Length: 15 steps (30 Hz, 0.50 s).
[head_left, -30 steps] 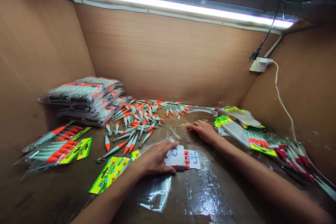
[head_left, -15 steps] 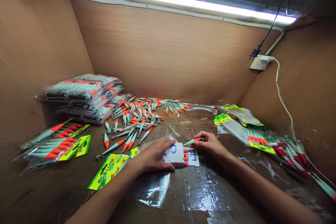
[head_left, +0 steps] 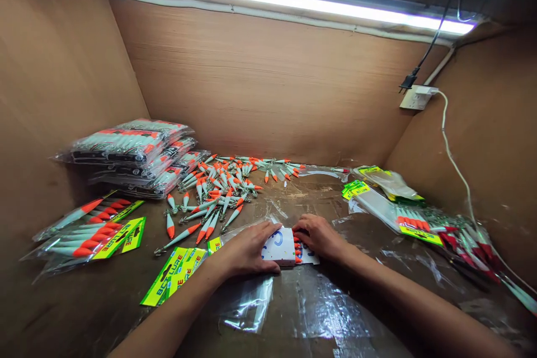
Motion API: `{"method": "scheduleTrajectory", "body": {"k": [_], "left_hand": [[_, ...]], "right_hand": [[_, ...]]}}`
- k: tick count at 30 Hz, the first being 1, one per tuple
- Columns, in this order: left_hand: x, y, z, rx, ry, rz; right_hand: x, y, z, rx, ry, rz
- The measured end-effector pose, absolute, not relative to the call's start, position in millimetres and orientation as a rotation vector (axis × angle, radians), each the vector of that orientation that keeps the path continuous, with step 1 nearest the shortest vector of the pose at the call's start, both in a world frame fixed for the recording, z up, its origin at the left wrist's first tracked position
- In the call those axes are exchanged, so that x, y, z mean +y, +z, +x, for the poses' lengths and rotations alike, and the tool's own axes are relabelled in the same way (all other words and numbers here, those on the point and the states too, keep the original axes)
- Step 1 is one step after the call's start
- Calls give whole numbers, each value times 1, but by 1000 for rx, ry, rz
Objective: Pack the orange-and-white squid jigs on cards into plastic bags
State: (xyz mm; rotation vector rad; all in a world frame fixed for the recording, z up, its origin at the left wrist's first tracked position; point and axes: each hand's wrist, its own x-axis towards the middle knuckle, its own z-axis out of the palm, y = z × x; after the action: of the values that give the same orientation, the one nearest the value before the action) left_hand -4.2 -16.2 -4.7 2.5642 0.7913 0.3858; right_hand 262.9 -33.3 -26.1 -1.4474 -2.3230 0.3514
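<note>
Head view: left hand (head_left: 251, 249) clasps the white sleeve (head_left: 277, 247), likely light, bendable card best held by its edges; right hand (head_left: 318, 236) bunches fingers beside orange lure tips (head_left: 298, 253), grip unclear.

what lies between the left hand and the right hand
In the head view: the white box, against the left hand, with orange lure tips and white card showing at its end nearest the right hand.

Bare tabletop (head_left: 312, 197) beyond right hand (head_left: 316, 236) passable; loose lures (head_left: 227, 200) obstruct left.
</note>
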Motion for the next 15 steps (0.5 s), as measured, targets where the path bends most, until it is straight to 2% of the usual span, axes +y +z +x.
{"method": "scheduleTrajectory", "body": {"k": [5, 11, 15], "left_hand": [[-15, -8, -4, 834, 385, 2568], [-13, -6, -4, 817, 398, 2579], [-17, -1, -3, 823, 401, 2592]], "right_hand": [[-31, -31, 264, -2292, 260, -1506], [-21, -34, 271, -2459, 173, -1172], [-20, -27, 275, -2509, 227, -1149]]}}
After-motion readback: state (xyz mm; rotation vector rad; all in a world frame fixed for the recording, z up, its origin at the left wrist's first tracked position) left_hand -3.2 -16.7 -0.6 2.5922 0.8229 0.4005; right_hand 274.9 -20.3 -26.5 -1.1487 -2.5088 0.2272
